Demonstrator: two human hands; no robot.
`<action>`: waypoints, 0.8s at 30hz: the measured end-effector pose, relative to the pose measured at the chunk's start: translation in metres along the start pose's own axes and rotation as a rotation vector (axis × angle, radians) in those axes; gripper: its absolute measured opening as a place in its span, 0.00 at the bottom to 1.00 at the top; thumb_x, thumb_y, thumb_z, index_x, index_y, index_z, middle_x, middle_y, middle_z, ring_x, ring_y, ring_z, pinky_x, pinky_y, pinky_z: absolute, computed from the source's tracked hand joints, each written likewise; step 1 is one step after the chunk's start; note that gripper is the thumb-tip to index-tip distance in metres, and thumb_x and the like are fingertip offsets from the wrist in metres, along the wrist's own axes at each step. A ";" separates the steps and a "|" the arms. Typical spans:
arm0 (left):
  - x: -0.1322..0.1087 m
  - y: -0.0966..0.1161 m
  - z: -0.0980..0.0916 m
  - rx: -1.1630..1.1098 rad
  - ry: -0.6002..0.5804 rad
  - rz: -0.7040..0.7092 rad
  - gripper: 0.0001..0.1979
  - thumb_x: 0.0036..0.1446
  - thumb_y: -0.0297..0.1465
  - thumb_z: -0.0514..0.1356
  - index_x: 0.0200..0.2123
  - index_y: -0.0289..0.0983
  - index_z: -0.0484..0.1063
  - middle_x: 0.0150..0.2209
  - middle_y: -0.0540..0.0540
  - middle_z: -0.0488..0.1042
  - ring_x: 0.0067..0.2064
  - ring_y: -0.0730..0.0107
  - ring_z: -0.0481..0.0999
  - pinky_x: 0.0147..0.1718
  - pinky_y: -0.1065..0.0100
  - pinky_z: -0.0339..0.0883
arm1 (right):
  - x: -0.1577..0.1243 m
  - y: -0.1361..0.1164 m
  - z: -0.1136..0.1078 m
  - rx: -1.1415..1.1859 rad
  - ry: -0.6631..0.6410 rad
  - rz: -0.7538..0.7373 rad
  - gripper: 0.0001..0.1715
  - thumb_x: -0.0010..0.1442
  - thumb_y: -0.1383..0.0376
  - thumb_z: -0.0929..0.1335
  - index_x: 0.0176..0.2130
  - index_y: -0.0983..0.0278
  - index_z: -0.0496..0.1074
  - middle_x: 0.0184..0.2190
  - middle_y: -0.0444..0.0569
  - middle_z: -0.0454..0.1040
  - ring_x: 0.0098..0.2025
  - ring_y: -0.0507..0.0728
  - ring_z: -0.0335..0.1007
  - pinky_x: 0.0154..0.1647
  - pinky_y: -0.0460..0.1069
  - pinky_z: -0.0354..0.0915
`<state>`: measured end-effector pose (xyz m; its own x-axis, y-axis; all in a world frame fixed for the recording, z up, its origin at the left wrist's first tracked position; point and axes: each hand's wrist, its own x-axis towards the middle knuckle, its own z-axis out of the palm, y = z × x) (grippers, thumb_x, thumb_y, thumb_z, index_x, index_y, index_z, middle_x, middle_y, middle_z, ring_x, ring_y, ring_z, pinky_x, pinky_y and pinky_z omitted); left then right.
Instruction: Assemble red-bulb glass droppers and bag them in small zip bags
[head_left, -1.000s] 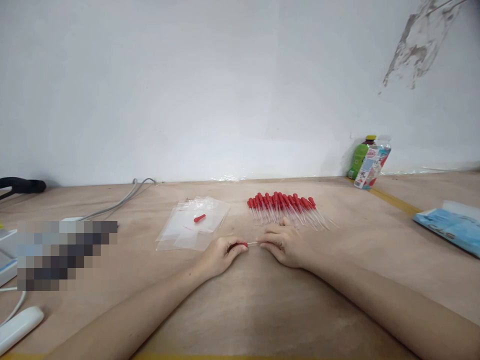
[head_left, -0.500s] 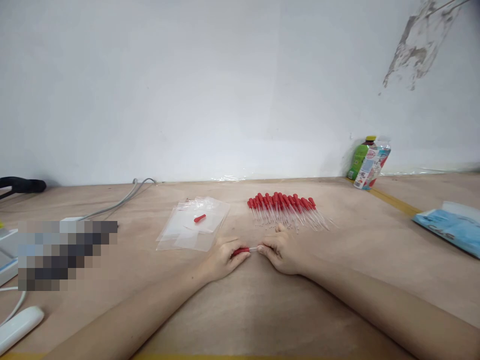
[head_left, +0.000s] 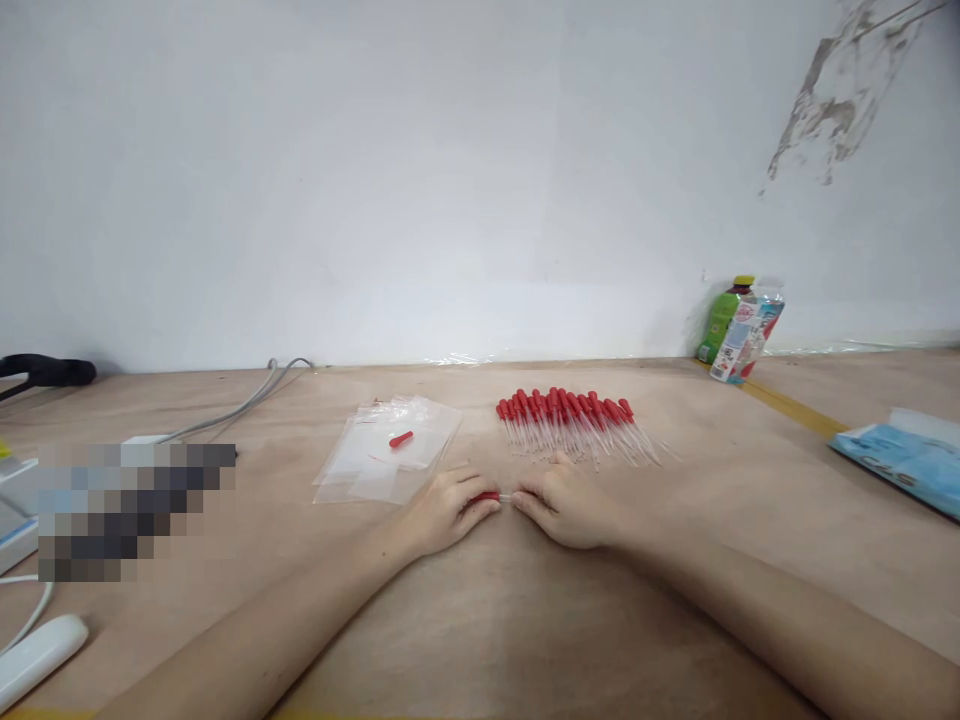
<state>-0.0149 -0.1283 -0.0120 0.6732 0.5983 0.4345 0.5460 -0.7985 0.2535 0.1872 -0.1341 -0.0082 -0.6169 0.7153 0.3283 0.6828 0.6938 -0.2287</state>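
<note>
Low over the wooden table, my left hand (head_left: 451,510) is closed on the red rubber bulb (head_left: 489,496) of a dropper. The fingers of my right hand (head_left: 562,503) pinch the clear tube (head_left: 505,498) that sticks out of that bulb, and only a short stretch of it shows between the hands. Behind my right hand lies a row of several droppers (head_left: 562,408), red bulbs toward the wall and clear tubes toward me. A loose red bulb (head_left: 401,440) rests on a stack of clear plastic bags (head_left: 352,460) behind my left hand.
At the back right, a green bottle (head_left: 721,322) and a printed carton-like bottle (head_left: 747,342) stand near the wall. A blue packet (head_left: 904,455) lies on the right. Grey cables (head_left: 251,400), a white object (head_left: 45,655) and a black object (head_left: 52,370) are on the left.
My right hand has moved slightly left, closer to my left hand, and less of the tube shows between them. Its fingers are curled lower now. The view has shifted a little.
</note>
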 end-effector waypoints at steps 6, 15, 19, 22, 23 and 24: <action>0.000 -0.049 -0.025 0.214 0.380 -0.212 0.10 0.55 0.34 0.53 0.35 0.37 0.71 0.35 0.45 0.72 0.40 0.65 0.69 0.42 0.64 0.60 | 0.006 0.021 -0.017 0.380 -0.122 0.310 0.15 0.54 0.61 0.61 0.24 0.65 0.69 0.21 0.45 0.71 0.20 0.48 0.60 0.21 0.43 0.52; -0.020 -0.105 -0.027 0.327 0.429 -0.613 0.11 0.51 0.35 0.54 0.33 0.36 0.72 0.35 0.45 0.72 0.39 0.63 0.69 0.39 0.66 0.62 | 0.049 0.061 -0.019 0.080 0.280 0.750 0.15 0.51 0.58 0.61 0.23 0.63 0.69 0.25 0.47 0.73 0.30 0.54 0.67 0.30 0.46 0.56; -0.022 -0.107 -0.024 0.344 0.332 -0.671 0.14 0.52 0.37 0.53 0.35 0.36 0.72 0.36 0.44 0.71 0.39 0.63 0.69 0.38 0.67 0.62 | 0.064 0.071 -0.006 -0.015 0.302 0.786 0.14 0.50 0.58 0.62 0.22 0.63 0.70 0.24 0.48 0.73 0.32 0.57 0.67 0.37 0.51 0.54; -0.022 -0.107 -0.024 0.402 0.246 -0.687 0.13 0.52 0.37 0.52 0.36 0.38 0.73 0.35 0.45 0.72 0.40 0.62 0.69 0.39 0.66 0.61 | 0.068 0.072 0.000 -0.066 0.294 0.782 0.15 0.50 0.58 0.63 0.21 0.63 0.70 0.22 0.48 0.72 0.31 0.57 0.67 0.38 0.53 0.52; -0.021 -0.106 -0.024 0.418 0.225 -0.689 0.13 0.52 0.37 0.52 0.35 0.39 0.73 0.35 0.45 0.72 0.40 0.61 0.69 0.39 0.65 0.61 | 0.068 0.072 0.001 -0.079 0.294 0.777 0.16 0.50 0.57 0.63 0.21 0.64 0.70 0.22 0.48 0.72 0.31 0.57 0.67 0.39 0.53 0.51; -0.021 -0.105 -0.025 0.428 0.211 -0.694 0.13 0.53 0.37 0.52 0.35 0.39 0.73 0.34 0.45 0.72 0.39 0.61 0.69 0.38 0.65 0.60 | 0.068 0.070 0.002 -0.089 0.296 0.772 0.16 0.51 0.56 0.62 0.21 0.63 0.70 0.22 0.48 0.72 0.31 0.57 0.67 0.39 0.54 0.51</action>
<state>-0.0984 -0.0586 -0.0265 0.0308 0.8850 0.4647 0.9723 -0.1344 0.1915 0.1928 -0.0369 -0.0040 0.1576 0.9274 0.3392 0.9081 -0.0011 -0.4188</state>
